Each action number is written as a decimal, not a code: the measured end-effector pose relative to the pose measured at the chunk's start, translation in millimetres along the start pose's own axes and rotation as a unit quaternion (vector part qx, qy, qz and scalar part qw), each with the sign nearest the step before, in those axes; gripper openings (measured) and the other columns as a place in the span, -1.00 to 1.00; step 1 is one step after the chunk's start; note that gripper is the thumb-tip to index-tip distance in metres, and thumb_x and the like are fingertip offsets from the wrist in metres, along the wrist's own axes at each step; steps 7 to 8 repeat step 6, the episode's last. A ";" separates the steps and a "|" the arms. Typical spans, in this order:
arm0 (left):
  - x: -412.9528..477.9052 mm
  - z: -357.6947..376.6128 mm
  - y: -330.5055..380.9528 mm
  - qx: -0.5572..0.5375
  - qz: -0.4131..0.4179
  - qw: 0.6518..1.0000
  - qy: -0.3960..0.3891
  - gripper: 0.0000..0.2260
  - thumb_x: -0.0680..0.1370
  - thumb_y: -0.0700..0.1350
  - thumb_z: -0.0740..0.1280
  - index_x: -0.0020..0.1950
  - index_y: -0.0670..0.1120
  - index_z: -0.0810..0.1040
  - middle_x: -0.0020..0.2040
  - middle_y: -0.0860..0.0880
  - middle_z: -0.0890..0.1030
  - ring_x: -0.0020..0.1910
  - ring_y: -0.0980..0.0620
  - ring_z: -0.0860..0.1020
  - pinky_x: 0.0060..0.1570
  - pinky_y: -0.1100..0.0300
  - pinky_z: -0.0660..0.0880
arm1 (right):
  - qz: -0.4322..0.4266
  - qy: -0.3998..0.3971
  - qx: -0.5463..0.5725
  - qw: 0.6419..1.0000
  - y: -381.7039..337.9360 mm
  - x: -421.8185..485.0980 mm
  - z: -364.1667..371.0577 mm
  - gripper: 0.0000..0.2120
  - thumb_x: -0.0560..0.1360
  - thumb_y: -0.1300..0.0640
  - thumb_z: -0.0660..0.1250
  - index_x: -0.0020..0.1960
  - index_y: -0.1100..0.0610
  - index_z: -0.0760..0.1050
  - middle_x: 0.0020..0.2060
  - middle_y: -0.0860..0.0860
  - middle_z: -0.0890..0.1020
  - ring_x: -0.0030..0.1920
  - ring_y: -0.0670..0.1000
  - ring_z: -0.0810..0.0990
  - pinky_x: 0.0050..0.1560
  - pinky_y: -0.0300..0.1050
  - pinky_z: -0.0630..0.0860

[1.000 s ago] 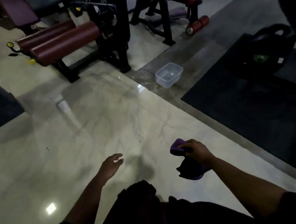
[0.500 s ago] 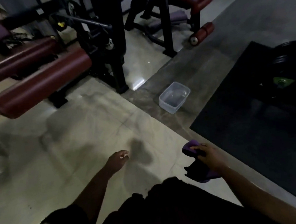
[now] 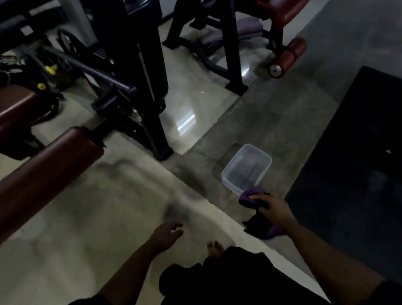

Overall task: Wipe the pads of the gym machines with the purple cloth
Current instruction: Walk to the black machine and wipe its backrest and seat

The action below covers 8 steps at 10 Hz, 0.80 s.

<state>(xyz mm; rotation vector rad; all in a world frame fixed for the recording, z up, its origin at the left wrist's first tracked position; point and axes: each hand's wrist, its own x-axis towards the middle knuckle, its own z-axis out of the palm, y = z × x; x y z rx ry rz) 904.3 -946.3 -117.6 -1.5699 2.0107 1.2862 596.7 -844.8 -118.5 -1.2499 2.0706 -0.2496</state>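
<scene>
Right hand (image 3: 274,208) grips purple cloth (image 3: 249,195), cloth bunched under fingers, loose end hanging below the palm, just in front of clear plastic tub (image 3: 247,170) on floor. Left hand (image 3: 167,235) empty, fingers relaxed, well apart from cloth. Maroon roller pad (image 3: 34,184) at left.

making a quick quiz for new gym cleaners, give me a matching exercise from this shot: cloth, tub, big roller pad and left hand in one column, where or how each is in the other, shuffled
Things
1. purple cloth
2. clear plastic tub
3. long maroon roller pad
4. left hand

Places or states
A. holds nothing, fingers relaxed, above the pale floor
B. on the grey floor strip, beside the black mat
C. gripped in the right hand
D. at the left of the view, fixed to a black machine frame

Pairs: 1-C, 2-B, 3-D, 4-A
</scene>
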 end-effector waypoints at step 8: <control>89.0 -86.6 74.1 0.062 0.098 0.990 -0.082 -0.67 0.57 -0.13 0.21 0.31 -0.17 0.45 0.35 -0.13 0.46 0.31 -0.07 0.44 0.20 0.20 0.36 | 0.115 -0.050 0.081 0.989 -63.8 72.5 -33.9 -0.69 0.57 0.22 0.16 0.29 0.13 0.47 0.33 0.11 0.45 0.31 0.11 0.41 0.22 -0.21 0.33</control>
